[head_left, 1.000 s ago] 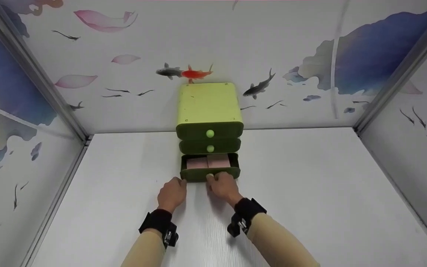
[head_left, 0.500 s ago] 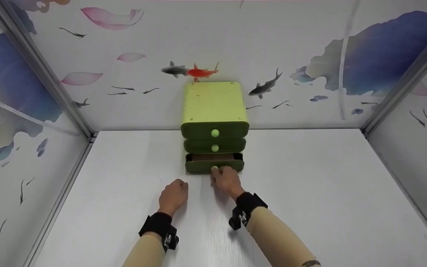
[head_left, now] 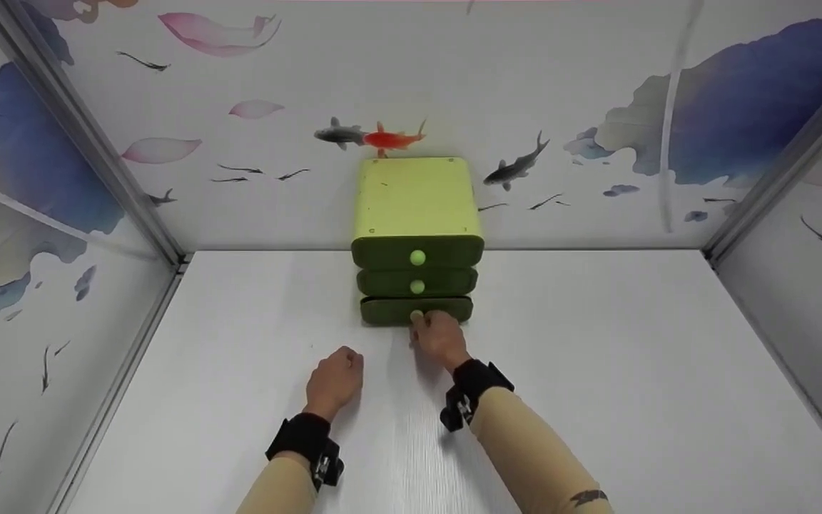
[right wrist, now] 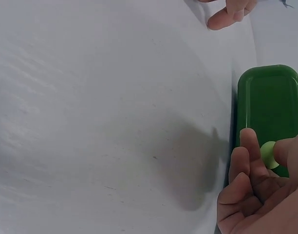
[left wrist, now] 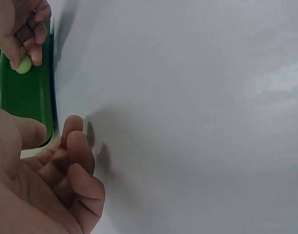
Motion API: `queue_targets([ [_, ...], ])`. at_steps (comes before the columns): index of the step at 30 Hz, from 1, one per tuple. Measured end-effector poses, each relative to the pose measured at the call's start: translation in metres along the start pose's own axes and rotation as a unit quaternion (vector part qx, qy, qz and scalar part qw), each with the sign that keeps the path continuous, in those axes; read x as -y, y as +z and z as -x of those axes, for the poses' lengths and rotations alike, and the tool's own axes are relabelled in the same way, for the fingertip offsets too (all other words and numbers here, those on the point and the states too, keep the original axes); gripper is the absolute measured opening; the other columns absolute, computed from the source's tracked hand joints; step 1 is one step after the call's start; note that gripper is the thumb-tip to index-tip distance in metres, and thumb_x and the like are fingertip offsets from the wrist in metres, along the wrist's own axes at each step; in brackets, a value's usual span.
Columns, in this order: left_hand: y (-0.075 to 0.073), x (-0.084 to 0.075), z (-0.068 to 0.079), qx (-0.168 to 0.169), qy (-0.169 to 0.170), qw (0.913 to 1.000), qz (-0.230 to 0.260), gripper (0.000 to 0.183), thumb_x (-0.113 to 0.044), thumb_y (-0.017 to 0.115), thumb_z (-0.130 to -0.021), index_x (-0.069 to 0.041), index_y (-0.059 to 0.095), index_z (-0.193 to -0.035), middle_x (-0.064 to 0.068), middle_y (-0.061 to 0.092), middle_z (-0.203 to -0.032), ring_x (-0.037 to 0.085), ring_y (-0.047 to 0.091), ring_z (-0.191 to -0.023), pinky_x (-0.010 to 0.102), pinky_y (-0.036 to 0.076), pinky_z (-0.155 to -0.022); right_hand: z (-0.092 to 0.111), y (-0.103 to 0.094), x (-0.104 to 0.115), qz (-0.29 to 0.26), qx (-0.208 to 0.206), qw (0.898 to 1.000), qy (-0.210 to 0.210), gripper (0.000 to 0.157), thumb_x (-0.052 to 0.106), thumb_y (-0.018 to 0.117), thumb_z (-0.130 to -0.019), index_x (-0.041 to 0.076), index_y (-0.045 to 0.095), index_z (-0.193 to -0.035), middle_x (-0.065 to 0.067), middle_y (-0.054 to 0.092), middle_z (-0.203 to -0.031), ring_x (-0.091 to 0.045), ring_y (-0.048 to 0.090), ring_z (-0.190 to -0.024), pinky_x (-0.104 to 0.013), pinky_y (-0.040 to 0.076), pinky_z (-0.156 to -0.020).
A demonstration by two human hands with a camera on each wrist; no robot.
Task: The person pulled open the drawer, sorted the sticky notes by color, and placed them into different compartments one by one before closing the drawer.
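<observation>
A small drawer cabinet (head_left: 414,196) with a yellow-green top and three dark green drawers stands against the back wall. My right hand (head_left: 441,338) pinches the round light green knob (right wrist: 269,155) of the bottom drawer (head_left: 386,312) between thumb and finger. That drawer sits nearly closed, a thin dark gap showing along its top edge. The upper two drawers are closed, each with its own knob. My left hand (head_left: 335,381) rests apart from the cabinet, in front and to the left, its fingers loosely curled around nothing in the left wrist view.
The cabinet stands on a white tabletop (head_left: 596,371). White panels printed with fish, petals and blue leaves rise behind and at both sides, joined by metal corner posts (head_left: 782,143). Black camera straps (head_left: 300,437) wrap both wrists.
The bottom drawer has slid inward with my right hand on its knob, hiding the pink blocks inside. My left hand has come away from the drawer's left corner.
</observation>
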State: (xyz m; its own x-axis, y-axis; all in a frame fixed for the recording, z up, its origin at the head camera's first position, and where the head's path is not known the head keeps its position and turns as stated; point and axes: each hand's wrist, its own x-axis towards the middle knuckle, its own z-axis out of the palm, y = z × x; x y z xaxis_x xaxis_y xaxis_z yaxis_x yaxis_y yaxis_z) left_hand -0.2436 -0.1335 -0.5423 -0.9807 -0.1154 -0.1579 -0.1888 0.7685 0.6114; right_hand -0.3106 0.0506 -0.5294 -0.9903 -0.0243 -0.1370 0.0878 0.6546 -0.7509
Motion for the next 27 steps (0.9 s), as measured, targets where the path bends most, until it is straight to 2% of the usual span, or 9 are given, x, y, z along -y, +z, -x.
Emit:
queue_targets([
  [6, 0.001, 0.002, 0.001, -0.005, -0.001, 1.0, -0.002, 0.032, -0.026, 0.046, -0.1, -0.003, 0.066, -0.11, 0.01, 0.071, -0.097, 0.024, 0.066, -0.083, 0.042, 0.051, -0.075, -0.001, -0.002, -0.001, 0.004, -0.003, 1.0, 0.003, 0.043, 0.033, 0.044, -0.103, 0.008, 0.068, -0.079, -0.001, 0.066, -0.07, -0.014, 0.053, -0.061, -0.028, 0.041, -0.064],
  [13, 0.002, 0.002, 0.003, -0.007, 0.002, 1.0, -0.005, 0.03, -0.025, 0.046, -0.1, -0.004, 0.067, -0.105, 0.008, 0.07, -0.091, 0.021, 0.063, -0.076, 0.039, 0.05, -0.07, -0.003, -0.002, -0.005, -0.011, -0.003, 1.0, 0.012, 0.042, 0.033, 0.043, -0.104, 0.008, 0.068, -0.081, -0.003, 0.069, -0.072, -0.014, 0.056, -0.062, -0.028, 0.043, -0.067],
  [20, 0.002, 0.001, 0.004, 0.001, 0.001, 0.9999, -0.012, 0.031, -0.025, 0.047, -0.099, -0.004, 0.068, -0.106, 0.01, 0.071, -0.098, 0.025, 0.066, -0.084, 0.042, 0.052, -0.075, -0.001, -0.003, -0.01, -0.02, 0.016, 0.999, 0.024, 0.041, 0.033, 0.043, -0.104, 0.006, 0.067, -0.086, -0.007, 0.07, -0.078, -0.015, 0.055, -0.065, -0.028, 0.042, -0.065],
  [27, 0.001, 0.005, 0.0, 0.008, -0.005, 0.9997, -0.022, 0.033, -0.026, 0.047, -0.1, -0.002, 0.067, -0.112, 0.013, 0.071, -0.106, 0.03, 0.068, -0.093, 0.044, 0.052, -0.08, 0.001, -0.004, -0.016, 0.011, 0.026, 1.0, 0.013, 0.029, 0.031, 0.051, -0.099, 0.007, 0.066, -0.094, -0.005, 0.067, -0.085, -0.017, 0.058, -0.073, -0.031, 0.046, -0.068],
])
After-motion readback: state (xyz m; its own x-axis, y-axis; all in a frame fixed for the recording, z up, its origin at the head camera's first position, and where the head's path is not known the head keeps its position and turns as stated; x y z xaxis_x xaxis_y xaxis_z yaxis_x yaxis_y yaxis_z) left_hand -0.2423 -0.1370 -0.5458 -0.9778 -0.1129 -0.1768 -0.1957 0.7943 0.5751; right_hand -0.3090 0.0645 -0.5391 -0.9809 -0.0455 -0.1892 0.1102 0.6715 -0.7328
